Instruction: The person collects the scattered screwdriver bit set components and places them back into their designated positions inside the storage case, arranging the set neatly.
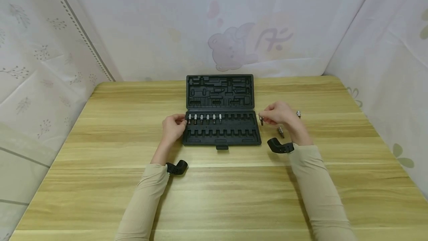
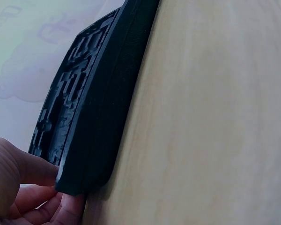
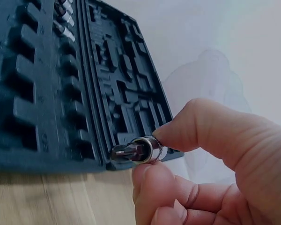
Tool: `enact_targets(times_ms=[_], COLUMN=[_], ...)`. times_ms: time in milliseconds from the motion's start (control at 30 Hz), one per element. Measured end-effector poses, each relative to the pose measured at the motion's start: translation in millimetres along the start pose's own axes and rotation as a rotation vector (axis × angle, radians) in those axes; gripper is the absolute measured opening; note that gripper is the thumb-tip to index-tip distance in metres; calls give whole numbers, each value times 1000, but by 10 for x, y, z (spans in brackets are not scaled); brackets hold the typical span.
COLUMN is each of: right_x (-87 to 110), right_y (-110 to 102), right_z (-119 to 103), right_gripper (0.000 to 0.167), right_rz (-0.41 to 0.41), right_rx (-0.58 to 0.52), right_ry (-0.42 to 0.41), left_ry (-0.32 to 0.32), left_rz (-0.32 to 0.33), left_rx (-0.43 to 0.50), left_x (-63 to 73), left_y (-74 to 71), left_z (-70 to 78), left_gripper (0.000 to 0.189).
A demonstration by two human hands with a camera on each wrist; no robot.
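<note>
A black plastic socket case [image 1: 214, 126] lies open on the table, its lid [image 1: 219, 104] tilted up at the back. Several silver bit sockets [image 1: 201, 118] fill the left part of its upper row; the lower row's slots hold nothing. My left hand [image 1: 172, 127] grips the case's left edge, thumb on top and fingers at the side, as the left wrist view shows. Just off the case's right side, my right hand [image 1: 278, 113] pinches a bit socket [image 3: 149, 149] between thumb and fingertips, its dark bit pointing down in the head view.
Another bit socket [image 1: 281, 132] lies on the wooden table [image 1: 214, 196] below my right hand. One more bit socket [image 1: 298, 114] is farther right, partly hidden by that hand. A patterned cloth [image 1: 150, 29] hangs behind the table.
</note>
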State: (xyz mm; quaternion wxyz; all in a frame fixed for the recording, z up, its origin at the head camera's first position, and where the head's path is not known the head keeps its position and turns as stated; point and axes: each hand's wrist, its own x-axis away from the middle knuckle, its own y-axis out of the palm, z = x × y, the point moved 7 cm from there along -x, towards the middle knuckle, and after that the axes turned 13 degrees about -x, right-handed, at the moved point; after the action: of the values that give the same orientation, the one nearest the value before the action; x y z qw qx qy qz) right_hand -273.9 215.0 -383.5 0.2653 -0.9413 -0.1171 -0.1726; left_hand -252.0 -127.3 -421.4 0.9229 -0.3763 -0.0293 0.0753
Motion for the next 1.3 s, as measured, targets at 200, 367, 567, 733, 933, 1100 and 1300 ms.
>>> enact_targets(times_ms=[200, 367, 567, 733, 933, 1100, 1300], right_x=[-43, -73, -88, -111, -133, -167, -223], right_y=[77, 125, 190, 248, 312, 374, 457], right_z=[-90, -136, -189, -211, -259, -301, -335], right_gripper=[25, 28, 26, 24, 24, 23, 24], right_rz=[-11, -6, -10, -12, -16, -23, -20], right_rx=[13, -2, 0, -30, -19, -7, -17], right_ry=[-15, -11, -7, -8, -20, -39, -69], left_ry=[9, 7, 2, 1, 2, 8, 8], left_rz=[1, -2, 0, 2, -1, -1, -7], left_rx=[-1, 3, 1, -5, -6, -7, 3], left_x=[0, -1, -2, -8, -1, -7, -16], left_y=[-2, 0, 7, 10, 1, 2, 8], left_z=[3, 1, -11, -18, -8, -12, -24], left_gripper=[23, 23, 23, 22, 23, 23, 24])
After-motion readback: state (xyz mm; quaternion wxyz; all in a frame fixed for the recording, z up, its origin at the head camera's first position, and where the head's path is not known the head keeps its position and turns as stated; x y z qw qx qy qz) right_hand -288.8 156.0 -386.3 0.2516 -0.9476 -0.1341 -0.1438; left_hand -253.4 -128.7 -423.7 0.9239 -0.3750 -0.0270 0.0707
